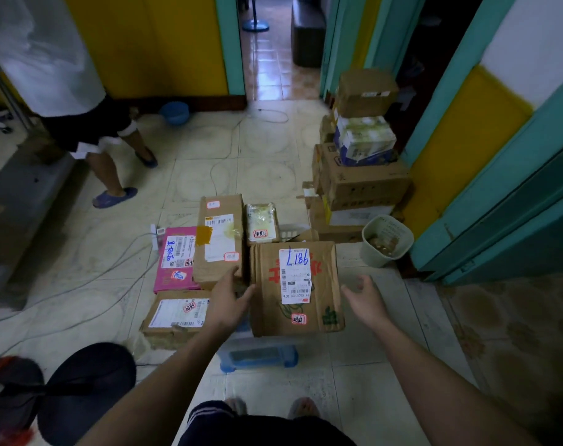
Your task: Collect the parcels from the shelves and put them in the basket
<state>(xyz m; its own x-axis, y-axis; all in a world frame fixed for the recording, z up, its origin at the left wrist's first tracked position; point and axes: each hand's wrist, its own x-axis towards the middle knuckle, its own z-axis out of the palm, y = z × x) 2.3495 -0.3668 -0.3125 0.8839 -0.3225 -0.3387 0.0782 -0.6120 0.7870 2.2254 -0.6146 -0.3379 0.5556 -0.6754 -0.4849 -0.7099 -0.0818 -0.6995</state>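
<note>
1. Reaching forward in the head view, the left hand (pixel 230 296) and right hand (pixel 365 299) flank a cardboard parcel (pixel 297 289); fingers are spread, loose, gripping nothing.
2. Left fingertips lie at the parcel's left edge; contact is unclear. The right hand is just clear of it.
3. It sits atop a blue basket (pixel 257 355) on the floor, brown, creased, with red print and a white label handwritten in blue.

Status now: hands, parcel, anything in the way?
Left hand and right hand open, flanking box. Box on blue basket. Other parcels crowd left.
</note>
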